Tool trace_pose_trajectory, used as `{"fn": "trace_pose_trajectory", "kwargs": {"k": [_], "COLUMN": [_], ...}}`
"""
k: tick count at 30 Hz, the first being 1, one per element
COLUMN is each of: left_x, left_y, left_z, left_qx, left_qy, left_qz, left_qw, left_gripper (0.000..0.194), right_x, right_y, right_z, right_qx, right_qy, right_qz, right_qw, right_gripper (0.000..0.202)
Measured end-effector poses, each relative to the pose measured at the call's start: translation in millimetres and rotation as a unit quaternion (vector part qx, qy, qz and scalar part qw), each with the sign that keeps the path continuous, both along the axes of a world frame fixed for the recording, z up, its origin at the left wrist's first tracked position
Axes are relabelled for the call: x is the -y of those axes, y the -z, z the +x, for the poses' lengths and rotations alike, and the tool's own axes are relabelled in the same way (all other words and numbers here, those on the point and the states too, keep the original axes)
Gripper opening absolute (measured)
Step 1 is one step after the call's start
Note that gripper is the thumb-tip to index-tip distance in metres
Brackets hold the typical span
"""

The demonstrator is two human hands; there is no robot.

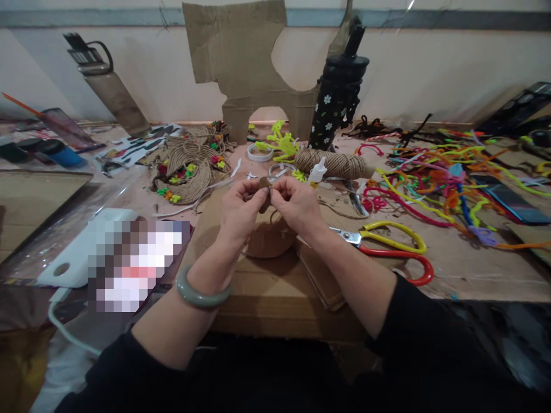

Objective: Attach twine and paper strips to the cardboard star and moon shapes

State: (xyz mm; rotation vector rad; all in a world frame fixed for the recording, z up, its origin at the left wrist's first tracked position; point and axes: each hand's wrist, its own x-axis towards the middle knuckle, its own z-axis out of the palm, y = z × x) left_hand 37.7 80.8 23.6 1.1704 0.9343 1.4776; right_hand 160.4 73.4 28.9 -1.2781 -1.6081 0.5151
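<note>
My left hand (244, 207) and my right hand (296, 205) meet over a cardboard box (241, 295), fingertips nearly touching. Both pinch a small brown piece (264, 195), which looks like cardboard. A thin brown strand curls just below the fingers. Beneath my hands a rounded cardboard piece (269, 244) rests on the box. Behind my right hand are a white glue bottle (317, 171) and a roll of jute twine (333, 164). Scissors with one yellow and one red handle (390, 245) lie right of my right wrist.
A power bank (81, 252) and a blurred-out phone (142, 267) lie at left. Coiled jute pieces with small flowers (189, 166) sit behind them. Colourful pipe cleaners (430, 189) and another phone (512, 199) spread right. Two bottles (114, 97) (333, 100) stand at the back.
</note>
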Motion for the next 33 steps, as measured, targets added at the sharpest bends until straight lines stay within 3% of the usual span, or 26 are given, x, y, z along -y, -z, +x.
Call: {"fn": "trace_pose_trajectory", "kwargs": {"k": [15, 33], "left_x": [3.5, 10.6], "left_y": [-10.6, -15.6], "left_z": [2.3, 0.9], "left_qx": [-0.036, -0.053], "left_qy": [-0.050, -0.043], "left_qz": [-0.037, -0.038], "left_qw": [0.997, 0.997], "left_gripper": [0.013, 0.010], "right_x": [4.9, 4.7], "right_y": [-1.2, 1.4], "right_z": [-2.8, -4.0], "right_qx": [0.042, 0.003], "right_qy": [0.004, -0.002], "right_qz": [0.021, 0.018], "right_qw": [0.999, 1.000], "right_gripper": [0.011, 0.011]}}
